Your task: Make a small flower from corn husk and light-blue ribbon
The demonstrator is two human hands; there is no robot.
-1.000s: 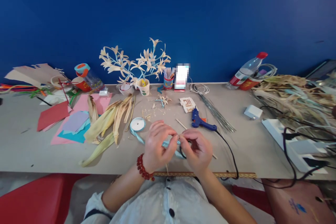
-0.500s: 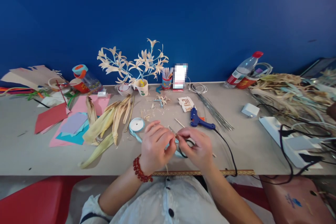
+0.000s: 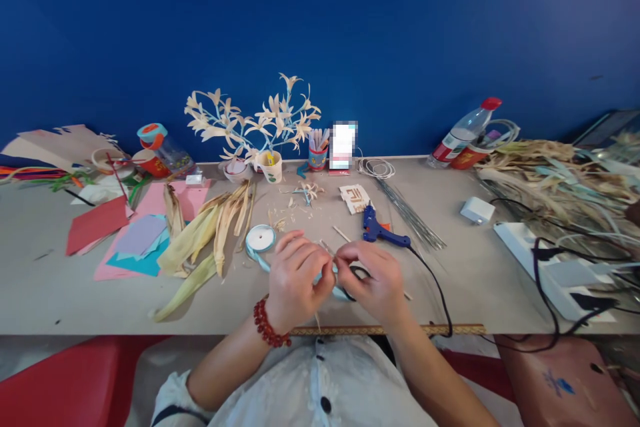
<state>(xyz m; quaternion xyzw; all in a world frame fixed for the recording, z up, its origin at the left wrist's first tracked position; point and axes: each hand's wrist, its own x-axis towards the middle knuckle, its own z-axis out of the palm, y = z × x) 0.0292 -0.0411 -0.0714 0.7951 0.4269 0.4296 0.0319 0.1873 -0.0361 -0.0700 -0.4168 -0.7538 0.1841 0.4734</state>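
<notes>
Over the front of the table, my left hand (image 3: 300,273) and my right hand (image 3: 373,279) meet fingertip to fingertip. Both are closed in a pinch, and what lies between the fingers is too small and hidden to name. A red bead bracelet (image 3: 267,325) circles my left wrist. Light-blue ribbon (image 3: 257,260) runs from a white spool (image 3: 261,238) toward my left hand and passes beneath both hands. Just beyond my right hand lies a blue glue gun (image 3: 383,230), its black cord trailing to the right. A thin pale stick (image 3: 342,234) rests behind my fingertips.
Dried corn husks (image 3: 200,233) and coloured paper (image 3: 140,240) lie on the left. Husk flowers (image 3: 273,120) stand in cups along the wall. Metal wires (image 3: 413,213) spread behind the glue gun. At right are a power strip (image 3: 530,267), a bottle (image 3: 463,133) and more husks (image 3: 545,173).
My right fingertips have shifted very slightly while staying against the left ones. The things on the table have not moved.
</notes>
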